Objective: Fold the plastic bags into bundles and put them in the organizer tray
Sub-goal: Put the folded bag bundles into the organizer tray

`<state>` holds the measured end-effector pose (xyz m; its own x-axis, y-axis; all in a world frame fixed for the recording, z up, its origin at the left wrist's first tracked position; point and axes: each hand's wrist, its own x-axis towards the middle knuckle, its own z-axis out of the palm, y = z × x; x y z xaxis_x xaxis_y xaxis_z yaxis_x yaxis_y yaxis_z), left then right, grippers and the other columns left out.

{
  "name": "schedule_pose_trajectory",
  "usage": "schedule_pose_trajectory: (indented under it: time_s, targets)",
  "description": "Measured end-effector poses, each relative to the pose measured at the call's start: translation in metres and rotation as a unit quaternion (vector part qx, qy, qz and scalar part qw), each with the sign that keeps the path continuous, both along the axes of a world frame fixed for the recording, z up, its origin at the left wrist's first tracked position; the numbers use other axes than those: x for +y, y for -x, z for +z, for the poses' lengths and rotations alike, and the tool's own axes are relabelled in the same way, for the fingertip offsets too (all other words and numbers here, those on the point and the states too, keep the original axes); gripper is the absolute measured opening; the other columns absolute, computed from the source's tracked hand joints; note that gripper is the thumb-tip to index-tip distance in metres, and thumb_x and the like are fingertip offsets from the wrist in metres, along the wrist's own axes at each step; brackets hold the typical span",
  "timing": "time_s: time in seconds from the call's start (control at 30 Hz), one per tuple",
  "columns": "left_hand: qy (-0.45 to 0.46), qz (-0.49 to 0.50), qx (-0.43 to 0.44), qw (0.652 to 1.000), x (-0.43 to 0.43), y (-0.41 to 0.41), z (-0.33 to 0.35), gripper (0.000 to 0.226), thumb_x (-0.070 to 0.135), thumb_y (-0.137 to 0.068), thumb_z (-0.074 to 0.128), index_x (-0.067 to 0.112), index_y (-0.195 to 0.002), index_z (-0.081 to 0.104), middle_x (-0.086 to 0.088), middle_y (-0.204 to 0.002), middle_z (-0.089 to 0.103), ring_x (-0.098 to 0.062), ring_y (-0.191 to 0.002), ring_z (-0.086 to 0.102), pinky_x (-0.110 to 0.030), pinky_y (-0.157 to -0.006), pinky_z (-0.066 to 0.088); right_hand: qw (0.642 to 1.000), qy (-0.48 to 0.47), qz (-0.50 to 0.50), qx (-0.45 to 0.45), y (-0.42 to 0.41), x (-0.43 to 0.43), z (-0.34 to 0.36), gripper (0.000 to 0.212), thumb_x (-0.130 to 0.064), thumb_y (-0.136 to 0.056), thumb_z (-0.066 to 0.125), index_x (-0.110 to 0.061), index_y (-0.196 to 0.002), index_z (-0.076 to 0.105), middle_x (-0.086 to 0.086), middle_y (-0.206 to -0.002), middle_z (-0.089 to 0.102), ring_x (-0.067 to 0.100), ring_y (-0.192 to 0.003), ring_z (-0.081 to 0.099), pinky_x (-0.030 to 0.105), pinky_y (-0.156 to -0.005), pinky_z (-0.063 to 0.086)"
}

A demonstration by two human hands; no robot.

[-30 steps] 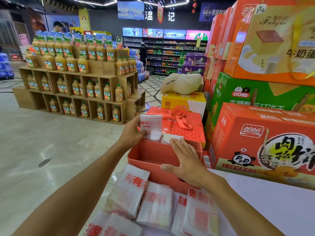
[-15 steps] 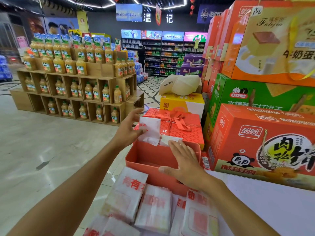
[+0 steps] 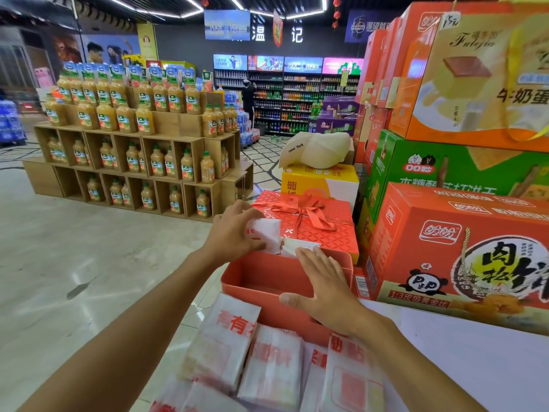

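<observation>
Bundle (image 3: 265, 234) pinched in left grip (image 3: 231, 234) at far edge of tray (image 3: 267, 282); right grip (image 3: 326, 289) flat, empty, over it.

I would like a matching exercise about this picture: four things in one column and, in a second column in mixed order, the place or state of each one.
Things:
1. left hand
2. right hand
3. flat plastic bags
4. red gift box

Places or states:
A. behind the organizer tray, tied with a ribbon
B. fingers straight, stretched over the tray
C. lying in front of the tray
D. holding a folded bundle at the tray's far side

Pairs: 1-D, 2-B, 3-C, 4-A
</observation>
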<state>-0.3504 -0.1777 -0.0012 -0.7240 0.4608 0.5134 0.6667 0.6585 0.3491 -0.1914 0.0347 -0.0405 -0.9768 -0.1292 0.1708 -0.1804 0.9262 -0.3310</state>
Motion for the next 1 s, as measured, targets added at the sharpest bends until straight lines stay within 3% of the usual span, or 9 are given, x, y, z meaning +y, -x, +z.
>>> schedule_pose_trajectory:
  time_s: [0.13,0.27,0.37,0.47,0.57,0.7,0.8,1.0]
  targets:
    - [0.090,0.051,-0.006,0.995,0.014,0.004,0.004,0.081,0.066,-0.062,0.081,0.038,-0.132,0.052,0.004,-0.138,0.042,-0.021,-0.132,0.042,-0.053,-0.108,0.032,1.000,0.000,-0.001,0.000,0.000,0.000,0.000,0.122,-0.103,-0.067,0.017,-0.030,-0.163,-0.003,-0.014,-0.169,-0.010,0.001,-0.148,-0.030,0.030,-0.117,-0.021]
    - [0.160,0.070,0.000,0.985,0.021,0.009,0.010,0.078,0.068,-0.063,0.081,0.039,-0.129,0.051,0.002,-0.138,0.043,-0.023,-0.131,0.042,-0.052,-0.108,0.030,1.000,-0.003,-0.003,0.002,0.000,0.000,0.000,0.122,-0.103,-0.067,0.016,-0.031,-0.163,-0.003,-0.014,-0.169,-0.009,0.001,-0.148,-0.030,0.031,-0.118,-0.021]
    - [0.020,-0.019,-0.098,0.995,0.014,0.010,0.007,0.068,0.044,-0.064,0.091,0.038,-0.123,0.058,0.005,-0.131,0.047,-0.020,-0.127,0.046,-0.045,-0.104,0.040,1.000,0.000,-0.001,-0.002,-0.001,0.000,0.001,0.121,-0.103,-0.067,0.018,-0.031,-0.163,-0.003,-0.014,-0.169,-0.010,0.000,-0.147,-0.030,0.029,-0.116,-0.022]
    - [-0.192,-0.120,-0.201,0.953,0.000,0.007,0.004,0.047,0.014,-0.073,0.090,0.030,-0.112,0.070,0.011,-0.122,0.062,-0.015,-0.120,0.057,-0.035,-0.097,0.051,1.000,0.004,0.000,-0.004,-0.001,0.000,0.000,0.121,-0.102,-0.068,0.020,-0.031,-0.162,-0.003,-0.015,-0.169,-0.010,-0.001,-0.147,-0.031,0.029,-0.116,-0.023]
    - [-0.262,-0.150,-0.256,0.918,-0.008,0.000,0.004,0.034,0.006,-0.081,0.083,0.028,-0.106,0.077,0.009,-0.115,0.071,-0.019,-0.112,0.064,-0.038,-0.092,0.056,1.000,0.004,0.001,-0.007,-0.001,0.000,0.001,0.119,-0.101,-0.070,0.023,-0.031,-0.162,-0.003,-0.015,-0.169,-0.011,-0.001,-0.146,-0.031,0.028,-0.115,-0.024]
    - [-0.210,-0.140,-0.228,0.940,-0.011,0.002,-0.002,0.039,0.004,-0.080,0.082,0.032,-0.106,0.080,0.017,-0.106,0.071,-0.010,-0.108,0.063,-0.034,-0.097,0.049,1.000,0.004,0.002,-0.007,-0.002,0.000,0.001,0.121,-0.102,-0.068,0.020,-0.031,-0.162,-0.004,-0.014,-0.169,-0.011,-0.001,-0.146,-0.031,0.028,-0.115,-0.024]
    - [-0.165,-0.133,-0.205,0.955,-0.011,0.002,-0.007,0.036,0.010,-0.080,0.082,0.032,-0.108,0.080,0.016,-0.115,0.067,-0.007,-0.113,0.060,-0.034,-0.099,0.048,1.000,0.004,0.001,-0.008,-0.002,0.000,0.001,0.122,-0.103,-0.067,0.019,-0.031,-0.162,-0.005,-0.014,-0.168,-0.012,-0.001,-0.146,-0.031,0.028,-0.115,-0.024]
    - [-0.089,-0.109,-0.196,0.970,-0.014,0.001,0.001,0.021,0.022,-0.088,0.078,0.032,-0.106,0.080,0.014,-0.110,0.057,-0.008,-0.108,0.056,-0.029,-0.089,0.048,1.000,0.001,0.002,-0.003,-0.001,0.001,0.000,0.121,-0.103,-0.068,0.020,-0.031,-0.162,-0.003,-0.013,-0.169,-0.010,0.000,-0.148,-0.030,0.030,-0.116,-0.023]
